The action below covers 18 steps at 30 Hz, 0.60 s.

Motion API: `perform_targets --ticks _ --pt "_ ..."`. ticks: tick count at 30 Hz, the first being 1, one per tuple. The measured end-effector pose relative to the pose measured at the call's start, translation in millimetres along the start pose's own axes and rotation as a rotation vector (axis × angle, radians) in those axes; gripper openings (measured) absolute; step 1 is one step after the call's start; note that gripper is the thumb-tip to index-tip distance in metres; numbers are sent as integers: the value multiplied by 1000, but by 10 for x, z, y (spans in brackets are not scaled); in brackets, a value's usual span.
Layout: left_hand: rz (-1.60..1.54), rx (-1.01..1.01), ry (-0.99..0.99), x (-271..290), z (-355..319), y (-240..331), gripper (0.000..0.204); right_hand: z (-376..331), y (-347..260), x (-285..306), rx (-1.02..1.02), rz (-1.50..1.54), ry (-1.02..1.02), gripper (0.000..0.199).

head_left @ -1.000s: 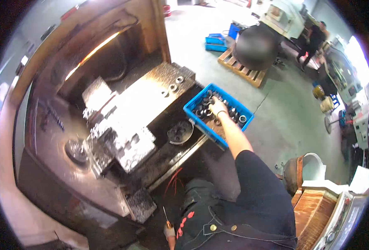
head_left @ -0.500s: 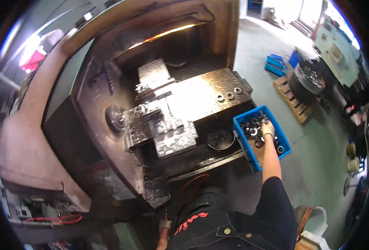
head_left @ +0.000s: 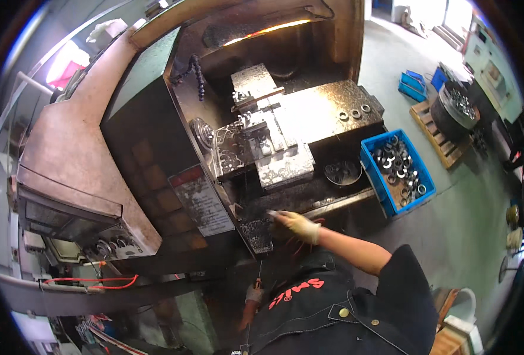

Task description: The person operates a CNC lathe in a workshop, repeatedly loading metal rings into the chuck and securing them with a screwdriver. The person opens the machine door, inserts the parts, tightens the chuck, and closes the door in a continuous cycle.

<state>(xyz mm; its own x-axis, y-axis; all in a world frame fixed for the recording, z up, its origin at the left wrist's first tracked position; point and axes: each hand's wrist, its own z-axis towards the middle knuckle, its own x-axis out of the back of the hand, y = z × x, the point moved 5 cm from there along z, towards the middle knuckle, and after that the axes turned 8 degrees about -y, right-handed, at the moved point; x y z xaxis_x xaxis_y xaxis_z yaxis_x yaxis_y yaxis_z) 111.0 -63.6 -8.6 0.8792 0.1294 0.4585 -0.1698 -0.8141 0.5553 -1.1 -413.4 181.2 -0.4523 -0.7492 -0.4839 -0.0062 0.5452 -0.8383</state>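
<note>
My right hand (head_left: 300, 227), in a pale work glove, is in front of the lathe-like machine, above its front edge. Its fingers are pinched on a small grey metal part (head_left: 272, 213), whose shape is too blurred to make out. Low beside my body, my gloved left hand (head_left: 254, 294) is closed round a thin-shafted tool (head_left: 258, 283) with a reddish handle, the shaft pointing up. A blue bin (head_left: 430, 173) with many loose metal rings and short sleeves stands to the right. Several metal rings (head_left: 355, 113) sit in a row on the machine's lit bed (head_left: 327, 109).
The machine's chuck (head_left: 201, 134) and tool slide (head_left: 285, 167) lie ahead, with a round pan (head_left: 343, 173) near the bin. The dark door (head_left: 146, 139) flanks the left. Right on the floor stand a pallet (head_left: 439, 142), a drum (head_left: 454, 109) and more blue bins (head_left: 413, 87).
My right hand has left the blue bin and moved left to the machine's front with a small metal part. My left hand keeps the tool low. The view has shifted.
</note>
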Motion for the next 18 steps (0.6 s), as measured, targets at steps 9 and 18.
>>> perform_targets --ticks 9,18 --pt "187 175 183 21 -652 -1308 43 450 465 -1248 295 430 330 38" --pt "-172 -50 125 74 -1159 -325 37 748 607 -1765 243 382 364 54"
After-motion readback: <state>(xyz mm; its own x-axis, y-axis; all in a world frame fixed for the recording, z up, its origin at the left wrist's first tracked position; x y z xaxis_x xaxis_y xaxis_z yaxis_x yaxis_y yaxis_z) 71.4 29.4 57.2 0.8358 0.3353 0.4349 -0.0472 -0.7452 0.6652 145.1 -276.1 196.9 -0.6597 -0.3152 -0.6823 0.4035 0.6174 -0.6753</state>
